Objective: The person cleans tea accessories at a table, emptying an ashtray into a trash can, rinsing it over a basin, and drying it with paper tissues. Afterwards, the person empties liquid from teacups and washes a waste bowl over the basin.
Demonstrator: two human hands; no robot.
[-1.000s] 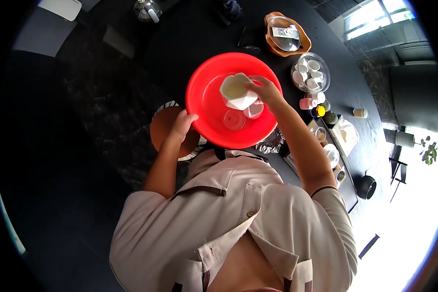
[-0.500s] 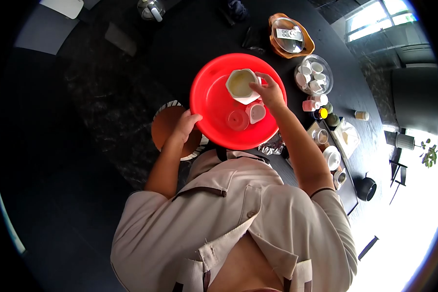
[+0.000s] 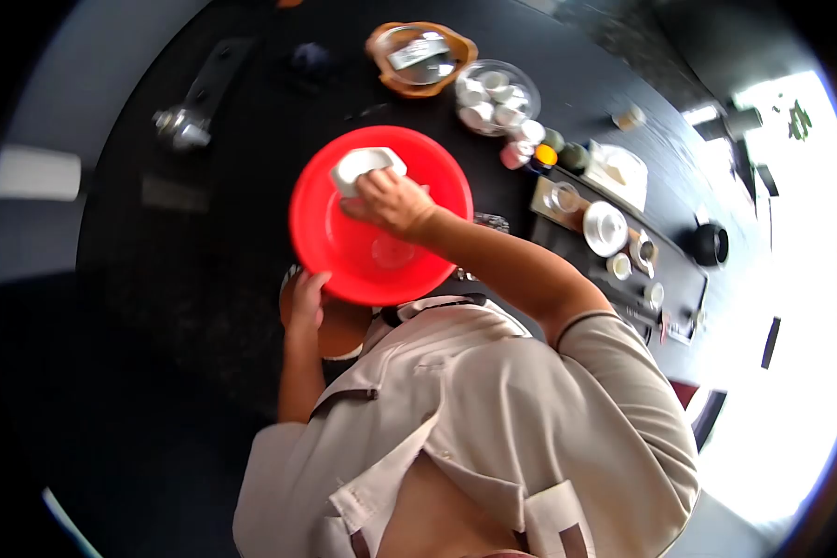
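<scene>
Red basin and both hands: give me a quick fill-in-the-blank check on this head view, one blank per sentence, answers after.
1. The right hand holds a white ____ over the red basin.
2. The left hand rests at the basin's near ____.
3. Under the left hand lies a round ____-coloured mat.
4. The glass bowl behind the basin is filled with small white ____.

Missing words: cup; rim; brown; cups
</scene>
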